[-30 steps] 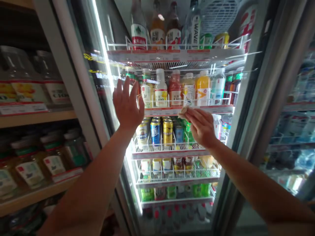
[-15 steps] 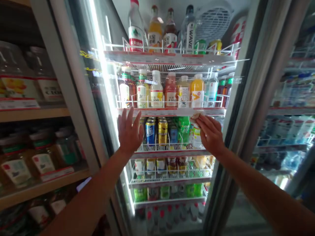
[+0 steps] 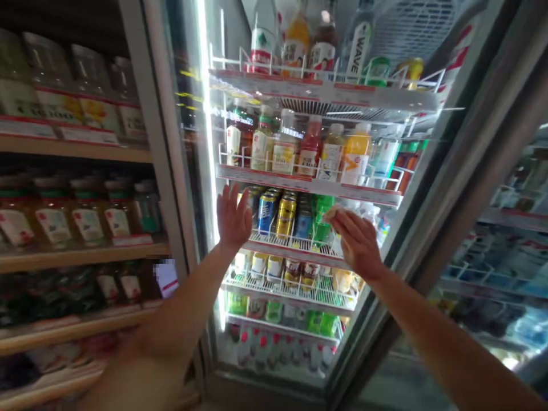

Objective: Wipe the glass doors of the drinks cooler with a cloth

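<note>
My left hand (image 3: 233, 218) is raised at the left of a lit drinks fridge, palm forward and fingers spread, at or close to the glass door (image 3: 240, 357). It holds nothing. My right hand (image 3: 358, 242) is closed on a small pale, crumpled wipe (image 3: 331, 213), whose edge pokes out at the fingertips; whether it is cloth or paper I cannot tell. The wipe is in front of the shelf with a blue can (image 3: 266, 214), a gold can (image 3: 286, 217) and green bottles (image 3: 322, 220), seen through the glass.
Upper fridge shelves hold an orange juice bottle (image 3: 356, 154) and other bottles. A metal door frame (image 3: 445, 194) runs down the right. On the left, wooden shelves (image 3: 81, 255) carry bottled drinks. Another glass-fronted cooler (image 3: 509, 220) stands at the far right.
The view has tilted and swung left, showing more of the left shelves. My right hand with the wipe has moved slightly left and down against the fridge. My left hand stays spread.
</note>
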Action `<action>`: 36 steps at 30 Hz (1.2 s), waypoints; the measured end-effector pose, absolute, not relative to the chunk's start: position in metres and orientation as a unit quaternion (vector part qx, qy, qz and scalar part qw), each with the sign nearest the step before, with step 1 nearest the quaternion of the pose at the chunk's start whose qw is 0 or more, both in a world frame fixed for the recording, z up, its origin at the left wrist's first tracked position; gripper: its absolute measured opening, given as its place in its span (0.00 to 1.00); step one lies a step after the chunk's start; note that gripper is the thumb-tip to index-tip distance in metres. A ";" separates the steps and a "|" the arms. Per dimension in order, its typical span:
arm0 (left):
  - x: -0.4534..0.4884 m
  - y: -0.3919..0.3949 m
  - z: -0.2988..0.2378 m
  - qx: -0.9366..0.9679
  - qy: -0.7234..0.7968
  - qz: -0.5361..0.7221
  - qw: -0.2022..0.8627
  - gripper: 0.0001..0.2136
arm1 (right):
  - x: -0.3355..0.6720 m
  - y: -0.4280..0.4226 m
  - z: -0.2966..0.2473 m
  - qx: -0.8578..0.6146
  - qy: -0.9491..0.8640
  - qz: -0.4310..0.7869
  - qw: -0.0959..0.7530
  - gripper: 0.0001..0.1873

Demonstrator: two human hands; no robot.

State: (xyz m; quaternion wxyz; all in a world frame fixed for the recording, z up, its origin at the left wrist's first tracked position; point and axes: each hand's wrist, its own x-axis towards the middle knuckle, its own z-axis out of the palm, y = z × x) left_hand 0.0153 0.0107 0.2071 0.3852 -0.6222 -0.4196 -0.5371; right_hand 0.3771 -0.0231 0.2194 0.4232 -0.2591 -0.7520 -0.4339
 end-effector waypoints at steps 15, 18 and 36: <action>0.021 0.005 0.209 -0.584 -0.484 -0.498 0.421 0.25 | 0.368 -0.030 0.151 -0.119 -0.866 -0.354 0.333 0.28; 0.019 0.006 0.209 -0.583 -0.487 -0.494 0.424 0.26 | 0.377 -0.031 0.164 -0.141 -0.856 -0.346 0.358 0.30; 0.020 0.010 0.210 -0.587 -0.474 -0.521 0.399 0.27 | 0.396 -0.026 0.204 -0.212 -0.780 -0.352 0.472 0.34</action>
